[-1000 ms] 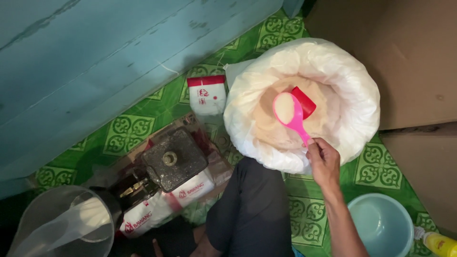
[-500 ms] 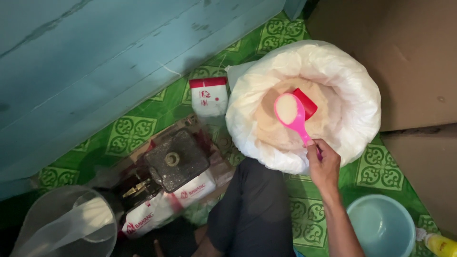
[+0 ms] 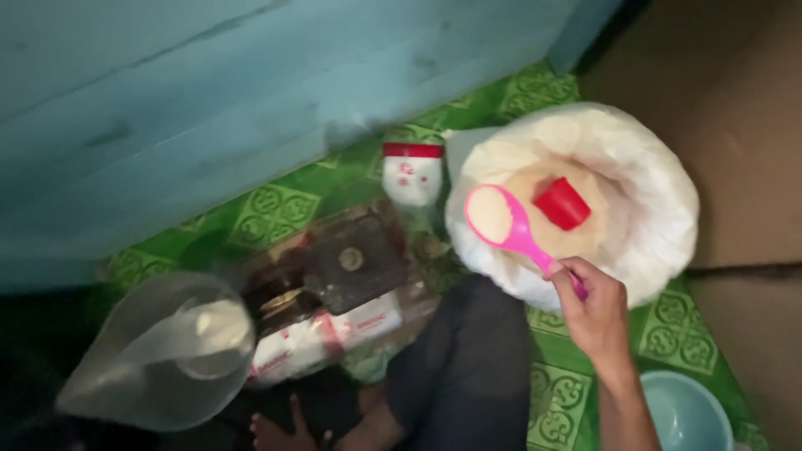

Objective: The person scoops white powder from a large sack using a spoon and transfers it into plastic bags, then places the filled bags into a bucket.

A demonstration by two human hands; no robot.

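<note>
Pink plastic scoop (image 3: 504,224) sits in my right hand (image 3: 591,312), fingers closed tight round its handle, bowl heaped with white grain and hanging over the nine o'clock rim of the open white sack (image 3: 660,200). A red cup (image 3: 561,203) lies in the sack at the scoop's three o'clock. My left hand is out of sight. The risk, as I judge it: the heaped bowl tips and grain spills on the green patterned mat (image 3: 276,217) or my knee (image 3: 468,367) short of the clear bag (image 3: 159,355) at eight o'clock.
</note>
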